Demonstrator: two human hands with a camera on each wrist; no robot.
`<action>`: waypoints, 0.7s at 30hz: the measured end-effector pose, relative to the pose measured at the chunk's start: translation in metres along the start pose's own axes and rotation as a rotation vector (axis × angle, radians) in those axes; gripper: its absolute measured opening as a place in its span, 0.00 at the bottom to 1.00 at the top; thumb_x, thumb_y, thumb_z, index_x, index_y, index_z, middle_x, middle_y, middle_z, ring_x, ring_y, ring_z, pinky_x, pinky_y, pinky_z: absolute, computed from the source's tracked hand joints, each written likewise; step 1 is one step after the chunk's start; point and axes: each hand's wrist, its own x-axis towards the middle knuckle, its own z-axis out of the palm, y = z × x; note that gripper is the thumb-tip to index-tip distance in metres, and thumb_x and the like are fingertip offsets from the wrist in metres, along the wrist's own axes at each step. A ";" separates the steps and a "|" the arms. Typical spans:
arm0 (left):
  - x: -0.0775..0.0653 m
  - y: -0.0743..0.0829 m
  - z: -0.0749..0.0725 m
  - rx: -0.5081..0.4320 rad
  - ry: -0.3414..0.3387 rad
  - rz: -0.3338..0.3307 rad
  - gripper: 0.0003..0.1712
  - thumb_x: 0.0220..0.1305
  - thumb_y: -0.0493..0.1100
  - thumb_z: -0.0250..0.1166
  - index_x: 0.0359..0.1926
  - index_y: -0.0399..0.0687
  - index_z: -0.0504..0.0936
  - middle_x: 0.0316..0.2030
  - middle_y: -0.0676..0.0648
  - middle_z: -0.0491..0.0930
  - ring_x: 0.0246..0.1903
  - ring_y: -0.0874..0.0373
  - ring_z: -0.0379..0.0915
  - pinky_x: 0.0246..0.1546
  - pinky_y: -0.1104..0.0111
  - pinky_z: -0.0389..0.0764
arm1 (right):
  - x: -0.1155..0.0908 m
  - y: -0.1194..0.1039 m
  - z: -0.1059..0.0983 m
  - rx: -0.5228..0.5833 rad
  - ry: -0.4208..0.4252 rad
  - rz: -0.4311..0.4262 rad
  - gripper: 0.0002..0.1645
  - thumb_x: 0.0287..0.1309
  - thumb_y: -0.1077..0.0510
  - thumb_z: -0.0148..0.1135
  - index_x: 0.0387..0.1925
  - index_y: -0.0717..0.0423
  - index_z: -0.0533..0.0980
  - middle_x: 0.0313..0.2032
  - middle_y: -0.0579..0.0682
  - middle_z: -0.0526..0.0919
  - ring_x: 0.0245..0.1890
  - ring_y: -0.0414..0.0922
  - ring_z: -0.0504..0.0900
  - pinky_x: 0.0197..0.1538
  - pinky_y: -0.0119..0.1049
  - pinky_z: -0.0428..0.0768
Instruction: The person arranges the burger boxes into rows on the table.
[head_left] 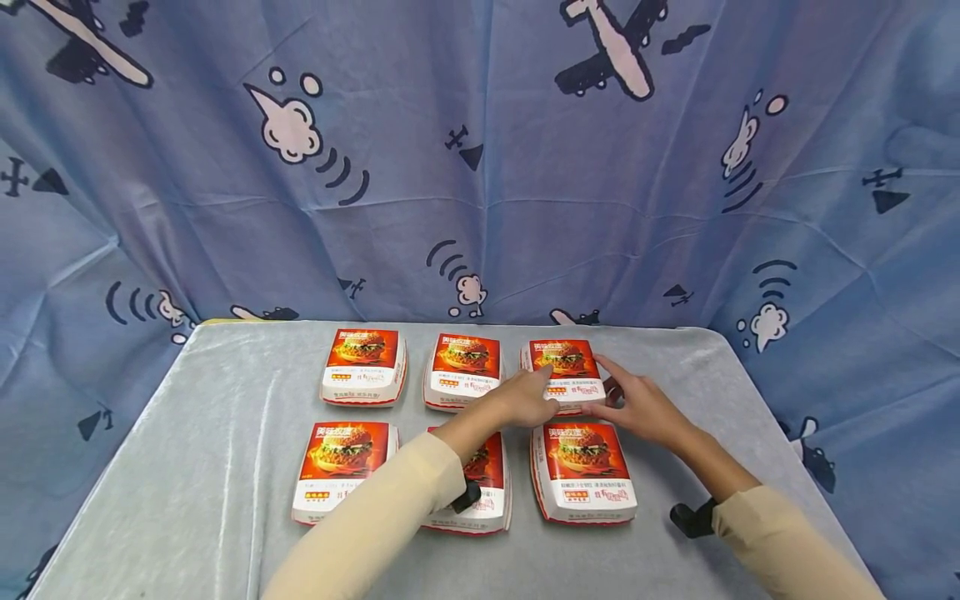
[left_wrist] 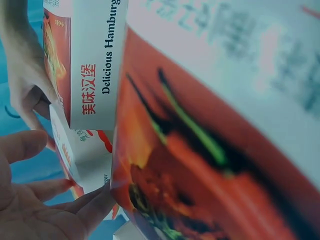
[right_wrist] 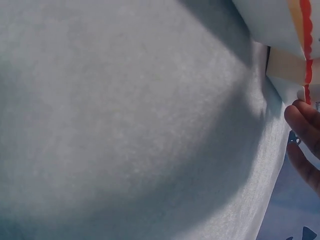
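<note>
A red-and-white hamburger box (head_left: 579,360) sits at the right end of the back row, between both hands. My left hand (head_left: 525,398) reaches over the front middle box (head_left: 487,471), its fingers at the front left of that back right box. In the left wrist view the left fingers (left_wrist: 95,207) are spread, with fingertips against a box side. My right hand (head_left: 637,404) is at the back right box's right side, its index finger near the far corner and thumb by the near corner. The right wrist view shows the right fingertips (right_wrist: 295,111) at a box's lower edge.
Matching boxes stand in two rows of three on a grey cloth-covered table (head_left: 187,467). The front right box (head_left: 585,479) lies just below the hands. Behind the table hangs a blue curtain (head_left: 405,208) with airplane prints.
</note>
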 end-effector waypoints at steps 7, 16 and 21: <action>-0.001 -0.002 -0.001 -0.025 -0.008 -0.023 0.39 0.71 0.48 0.57 0.77 0.45 0.55 0.72 0.41 0.64 0.72 0.48 0.56 0.68 0.56 0.63 | 0.000 -0.001 0.000 -0.042 -0.001 -0.005 0.60 0.55 0.35 0.69 0.75 0.63 0.55 0.38 0.52 0.84 0.36 0.45 0.80 0.39 0.42 0.79; -0.003 -0.007 -0.003 -0.021 0.003 0.017 0.38 0.70 0.46 0.56 0.77 0.42 0.55 0.71 0.41 0.64 0.72 0.49 0.57 0.68 0.59 0.63 | 0.001 0.000 -0.004 -0.043 -0.034 0.007 0.60 0.54 0.33 0.68 0.76 0.61 0.54 0.43 0.55 0.83 0.40 0.48 0.81 0.41 0.44 0.81; -0.009 -0.011 -0.011 -0.066 0.030 0.088 0.38 0.70 0.44 0.56 0.76 0.38 0.56 0.71 0.41 0.64 0.66 0.53 0.64 0.66 0.62 0.65 | 0.001 0.001 -0.014 -0.042 -0.039 0.024 0.60 0.54 0.32 0.68 0.75 0.61 0.55 0.45 0.58 0.83 0.40 0.50 0.82 0.39 0.45 0.82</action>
